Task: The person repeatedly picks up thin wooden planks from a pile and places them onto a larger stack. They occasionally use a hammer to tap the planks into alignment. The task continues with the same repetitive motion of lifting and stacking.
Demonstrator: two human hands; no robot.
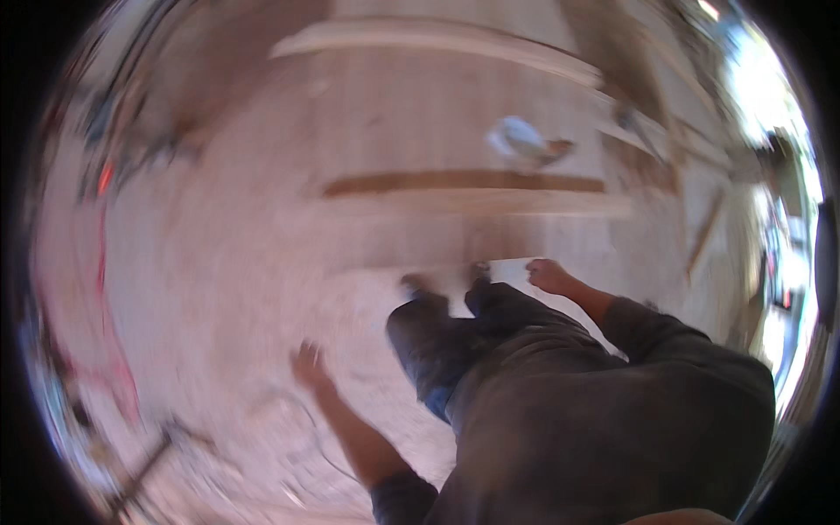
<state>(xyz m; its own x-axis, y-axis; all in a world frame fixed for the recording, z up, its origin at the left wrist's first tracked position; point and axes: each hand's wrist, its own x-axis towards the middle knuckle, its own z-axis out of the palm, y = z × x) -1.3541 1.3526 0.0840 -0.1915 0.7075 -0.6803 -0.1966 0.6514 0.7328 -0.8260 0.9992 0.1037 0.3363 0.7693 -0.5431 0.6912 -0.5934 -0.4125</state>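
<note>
My left hand (308, 364) hangs out to the left over the pale, dusty floor (219, 289). Its fingers are stretched out and a little apart, smeared by motion, and I see nothing in them. On the right, my right hand (549, 276) is curled closed beside my leg. Whatever it may hold is hidden. It appears just above the white edge of a flat board in this view; I cannot tell whether they touch. My legs (446, 337) in dark trousers are mid-stance between the hands, with both shoes blurred.
Ahead of my feet lies a long timber (472, 203) with a dark side. Past it sits a white and brown bundle (522, 140), too blurred to name. A longer pale plank (437, 37) lies farther off. Red cord (103, 262) runs along the left; a thin cable (319, 433) curves near my left arm.
</note>
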